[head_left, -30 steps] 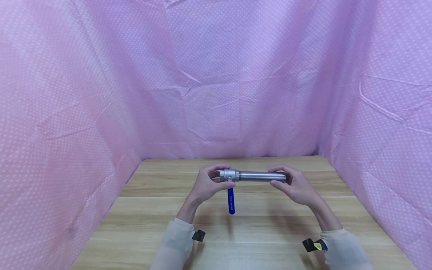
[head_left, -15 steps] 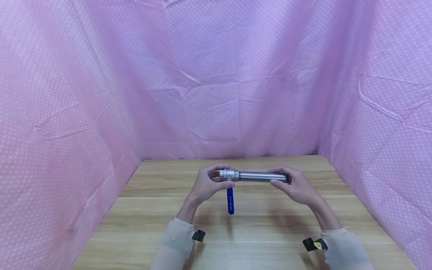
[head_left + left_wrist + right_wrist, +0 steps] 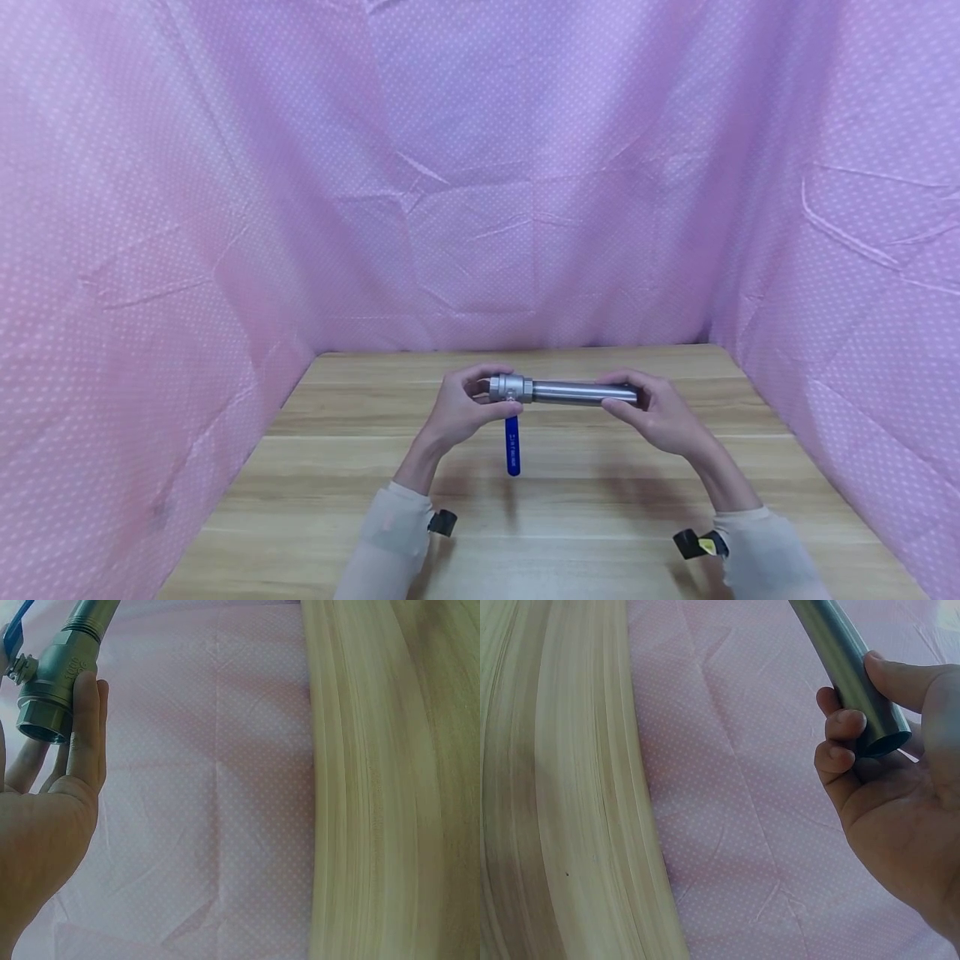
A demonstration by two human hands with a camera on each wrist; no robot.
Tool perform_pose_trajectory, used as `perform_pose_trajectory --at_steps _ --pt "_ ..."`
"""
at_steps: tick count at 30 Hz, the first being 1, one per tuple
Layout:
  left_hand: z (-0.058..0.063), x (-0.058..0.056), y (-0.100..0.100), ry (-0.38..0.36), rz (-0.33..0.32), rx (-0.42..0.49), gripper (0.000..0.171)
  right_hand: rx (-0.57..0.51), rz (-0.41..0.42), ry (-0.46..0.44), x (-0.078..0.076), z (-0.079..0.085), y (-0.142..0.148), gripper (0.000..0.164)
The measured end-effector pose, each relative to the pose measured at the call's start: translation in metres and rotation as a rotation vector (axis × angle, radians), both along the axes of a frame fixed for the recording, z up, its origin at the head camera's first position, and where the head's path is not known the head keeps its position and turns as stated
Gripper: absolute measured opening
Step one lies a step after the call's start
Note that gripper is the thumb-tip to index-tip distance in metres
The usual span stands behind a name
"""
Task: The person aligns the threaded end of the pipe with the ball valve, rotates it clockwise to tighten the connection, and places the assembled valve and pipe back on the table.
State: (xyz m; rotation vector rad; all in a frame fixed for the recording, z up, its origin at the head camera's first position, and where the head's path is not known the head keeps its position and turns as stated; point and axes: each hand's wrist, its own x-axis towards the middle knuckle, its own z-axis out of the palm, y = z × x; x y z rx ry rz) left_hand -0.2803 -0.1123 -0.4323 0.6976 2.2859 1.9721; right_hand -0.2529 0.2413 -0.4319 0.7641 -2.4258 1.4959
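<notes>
A silver ball valve [image 3: 512,388] with a blue lever handle [image 3: 513,448] is joined to a straight steel pipe [image 3: 573,392], the two held level above the wooden table. My left hand [image 3: 461,410] grips the valve body between thumb and fingers, and the lever points down toward me. At the other end my right hand [image 3: 660,414] holds the pipe, thumb in front and fingers behind. Threads [image 3: 84,628] show where the pipe meets the valve in the left wrist view. The right wrist view shows the pipe's open plain end [image 3: 885,742] near the palm.
Under both hands lies the wood-grain table [image 3: 570,517]. Pink dotted cloth [image 3: 480,208] hangs behind it and along both sides. Black wrist straps [image 3: 442,522] stick out from the pale sleeves [image 3: 390,533].
</notes>
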Motion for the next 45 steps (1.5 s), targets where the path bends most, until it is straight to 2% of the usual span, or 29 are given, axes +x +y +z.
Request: perform_pose_trajectory --at_steps 9,18,30,39,45 --pt "-0.0013 0.0008 0.0021 -0.015 -0.001 -0.008 0.056 -0.005 0.008 0.014 -0.0005 -0.0025 0.0022 0.025" --pt "0.0011 0.0014 -0.0010 -0.013 0.030 0.019 0.061 -0.059 0.045 0.022 -0.0042 0.0046 0.0005 0.036" --pt "-0.0002 0.0002 -0.0005 -0.024 0.027 0.010 0.057 -0.077 0.035 0.024 -0.0023 0.0040 0.0000 0.032" --pt "-0.0003 0.0010 -0.0010 -0.015 0.026 0.006 0.058 -0.031 0.002 0.023 -0.0035 0.0020 0.0021 0.025" --pt "0.0008 0.0025 -0.0013 -0.018 0.031 0.004 0.058 -0.050 0.011 0.017 -0.0034 0.0024 0.0015 0.030"
